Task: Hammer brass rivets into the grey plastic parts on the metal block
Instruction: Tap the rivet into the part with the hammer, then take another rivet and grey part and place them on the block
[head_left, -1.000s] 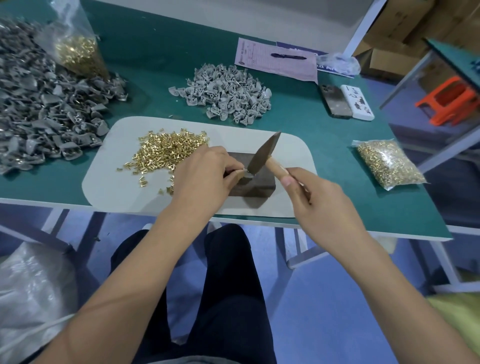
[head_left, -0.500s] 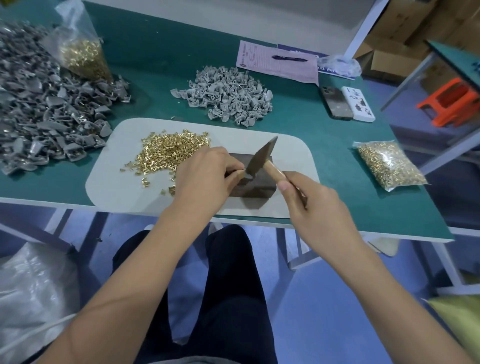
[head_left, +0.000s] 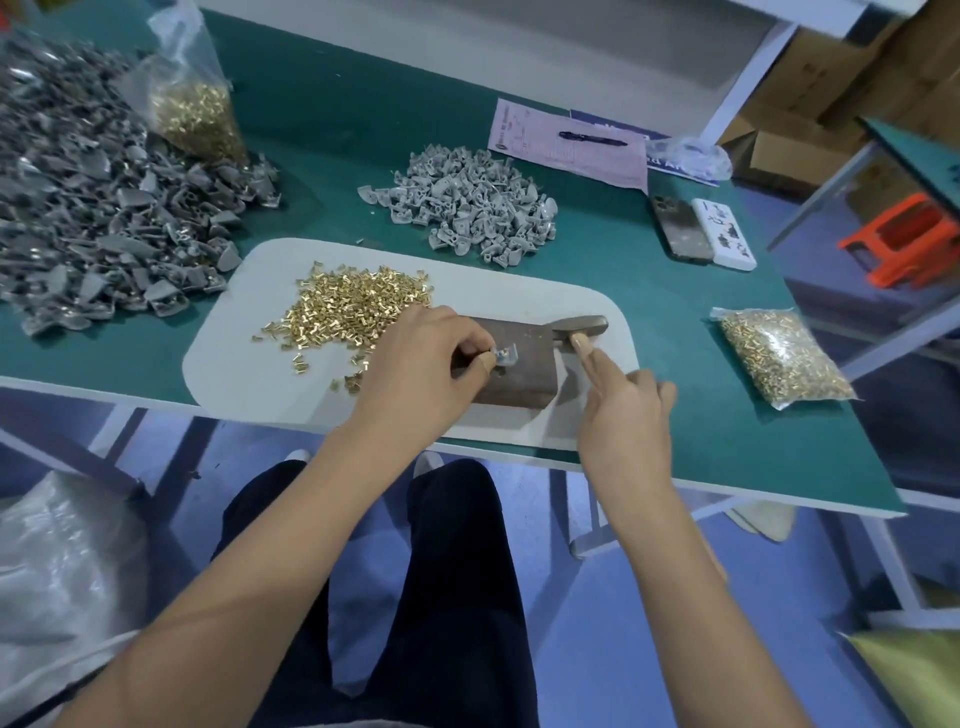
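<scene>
A dark metal block (head_left: 519, 382) lies on a white mat (head_left: 244, 338) near the table's front edge. My left hand (head_left: 415, 364) pinches a small grey plastic part (head_left: 505, 355) on top of the block. My right hand (head_left: 623, 410) holds the wooden handle of a hammer (head_left: 581, 328), two fingers stretched along it. The hammer's steel head lies low at the block's far right corner. Loose brass rivets (head_left: 353, 306) are heaped on the mat just left of my left hand.
A light grey parts pile (head_left: 467, 202) sits behind the mat, a larger darker pile (head_left: 78, 208) at the left. Bags of rivets stand at back left (head_left: 192, 114) and at right (head_left: 779, 358). Two phones (head_left: 701, 231), a paper (head_left: 566, 150) with pen lie behind.
The hammer, raised over the block with its head tilted up before, has come down and swung right to the block's far right corner. My left hand stays on the part.
</scene>
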